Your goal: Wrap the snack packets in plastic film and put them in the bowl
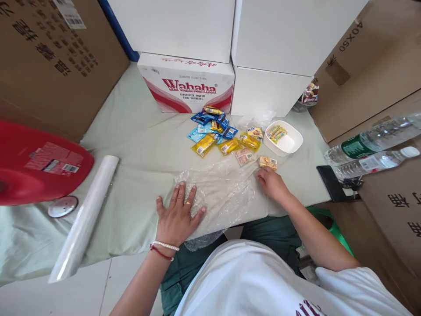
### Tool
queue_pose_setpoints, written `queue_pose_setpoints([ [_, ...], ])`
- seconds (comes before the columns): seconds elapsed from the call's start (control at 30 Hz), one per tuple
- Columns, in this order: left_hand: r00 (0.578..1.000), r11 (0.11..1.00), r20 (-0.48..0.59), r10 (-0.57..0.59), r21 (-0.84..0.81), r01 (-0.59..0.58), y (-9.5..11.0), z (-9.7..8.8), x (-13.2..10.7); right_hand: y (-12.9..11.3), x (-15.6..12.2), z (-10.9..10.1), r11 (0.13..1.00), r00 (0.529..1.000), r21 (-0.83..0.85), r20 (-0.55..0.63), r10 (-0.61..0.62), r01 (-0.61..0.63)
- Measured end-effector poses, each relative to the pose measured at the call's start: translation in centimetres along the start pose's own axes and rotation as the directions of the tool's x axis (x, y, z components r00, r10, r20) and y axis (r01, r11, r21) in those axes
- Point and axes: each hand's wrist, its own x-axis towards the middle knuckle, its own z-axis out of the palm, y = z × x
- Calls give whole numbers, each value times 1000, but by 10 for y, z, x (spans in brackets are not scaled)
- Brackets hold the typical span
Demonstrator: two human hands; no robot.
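A clear sheet of plastic film [226, 193] lies wrinkled on the cloth-covered table, its near part hanging over the front edge. My left hand [177, 215] presses flat on the film's left side, fingers spread. At the film's right edge, my right hand [272, 184] has its fingers curled together, pinching the film. Just beyond those fingertips is a small wrapped snack [268, 163]. Farther back are yellow snack packets [205, 145], a pinkish packet [244, 156] and a pile of blue packets [210, 118]. A white plastic bowl [294, 142] holds a few yellow-green packets [276, 133].
A roll of plastic film [87, 215] lies at left, near a round lid [63, 206] and a red container [42, 162]. A Wahaha carton [190, 83] and white boxes [272, 87] stand behind. Plastic bottles [378, 162] and a black phone-like object [330, 182] are at right.
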Motion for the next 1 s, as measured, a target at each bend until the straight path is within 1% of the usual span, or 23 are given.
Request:
queue_pose_setpoints([
  [0.07, 1000, 1000, 4, 1, 0, -1, 0, 0, 0, -4, 22, -18, 998, 998, 34, -47, -49, 51],
  [0.1, 1000, 1000, 6, 2, 1, -2, 0, -1, 1, -7, 37, -30, 997, 993, 34, -92, -69, 73],
  [0.2, 1000, 1000, 12, 0, 11, -1, 0, -1, 1, -22, 92, -62, 990, 961, -3, -238, -138, 142],
  [0.27, 1000, 1000, 13, -5, 16, 5, 0, -1, 1, -38, 123, -73, 989, 947, -29, -288, -146, 143],
  [0.3, 1000, 1000, 14, -5, 17, 5, 0, -1, 0, -48, 132, -73, 989, 942, -38, -300, -149, 144],
  [0.33, 1000, 1000, 16, -3, 16, 3, 0, -1, 0, -59, 136, -69, 986, 938, -42, -304, -164, 159],
  [0.37, 1000, 1000, 16, -1, 12, 1, -1, -1, 0, -71, 133, -61, 979, 934, -42, -292, -204, 201],
  [0.4, 1000, 1000, 15, -1, 5, 1, -1, -1, -1, -82, 125, -51, 961, 927, -38, -257, -274, 274],
  [0.43, 1000, 1000, 12, -2, -6, 2, -1, -1, -1, -91, 112, -37, 930, 909, -26, -203, -363, 366],
  [0.47, 1000, 1000, 9, -5, -18, 5, -2, -1, -1, -97, 97, -22, 882, 876, -7, -113, -468, 471],
  [0.5, 1000, 999, 5, -11, -31, 12, -2, -1, -1, -99, 79, -7, 830, 830, 13, -5, -557, 557],
  [0.53, 1000, 999, 1, -19, -44, 19, -2, 0, -1, -97, 63, 8, 802, 798, 30, 83, -597, 597],
  [0.57, 1000, 998, -3, -26, -56, 26, -1, 0, 0, -91, 47, 20, 797, 785, 40, 147, -601, 603],
  [0.6, 999, 997, -5, -31, -67, 31, -1, 0, 0, -81, 34, 29, 810, 792, 47, 184, -582, 585],
  [0.67, 999, 996, -8, -37, -85, 36, 0, -1, 1, -58, 16, 35, 856, 834, 69, 197, -515, 512],
  [0.7, 999, 995, -8, -36, -92, 36, 1, -1, 1, -46, 13, 32, 873, 852, 94, 192, -487, 478],
  [0.77, 999, 994, -2, -35, -99, 35, 1, 0, 2, -28, 16, 18, 887, 868, 169, 191, -457, 430],
  [0.83, 999, 995, 5, -33, -96, 34, 1, 0, 2, -21, 34, -1, 894, 884, 204, 173, -434, 399],
  [0.87, 999, 995, 7, -32, -93, 32, 0, 0, 2, -21, 47, -9, 902, 897, 187, 146, -418, 390],
  [0.93, 1000, 996, 8, -26, -88, 26, -1, 1, 2, -27, 82, -19, 920, 919, 82, 70, -389, 383],
  [1.0, 1000, 997, 9, -21, -80, 22, -1, 2, 2, -38, 118, -18, 923, 925, -61, 45, -377, 379],
])
